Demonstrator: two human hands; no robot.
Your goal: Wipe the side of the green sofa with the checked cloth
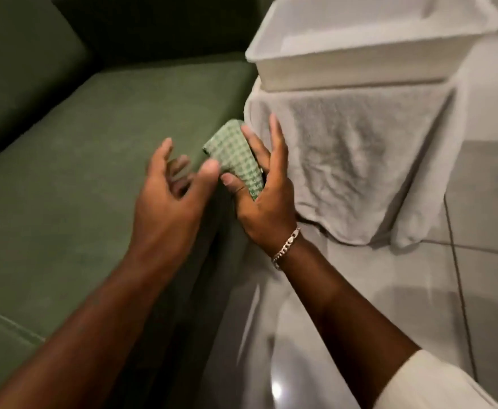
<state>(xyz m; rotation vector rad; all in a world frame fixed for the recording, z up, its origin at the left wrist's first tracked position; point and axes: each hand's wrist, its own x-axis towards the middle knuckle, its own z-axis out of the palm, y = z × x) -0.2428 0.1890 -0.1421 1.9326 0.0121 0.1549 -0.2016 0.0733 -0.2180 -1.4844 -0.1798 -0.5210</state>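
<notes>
The right hand (267, 199) has the checked cloth (236, 156), folded into a narrow wad, with the thumb pressed across its lower end and the fingers (277, 143) spread flat behind it. So that grip is closed on the cloth, though loosely, more a pinch against the palm than a fist. The wad runs long from the thumb up and away, its free end pointing forward and a touch left, toward the back of the green sofa (100, 149).

The left hand (171, 187) sits just left of the grip, fingers curled and parted, holding nothing. Its thumb tip is right by the cloth's lower edge; blur keeps me from saying whether they touch.

Now the relation that matters: the sofa's side face drops away directly below and slightly left of the grip, dark and in shadow, running lengthwise toward the viewer. The cloth is above the seat edge, not yet on that face. The right hand is the nearer one and already loaded, so I'd judge it makes the wipe, turning the wad's flat down against the side.

On the other side of the grip, touching the fingers' backs or very near, hangs a grey towel (354, 160) under a white plastic tub (359, 54). That drape could snag a sweeping hand.
</notes>
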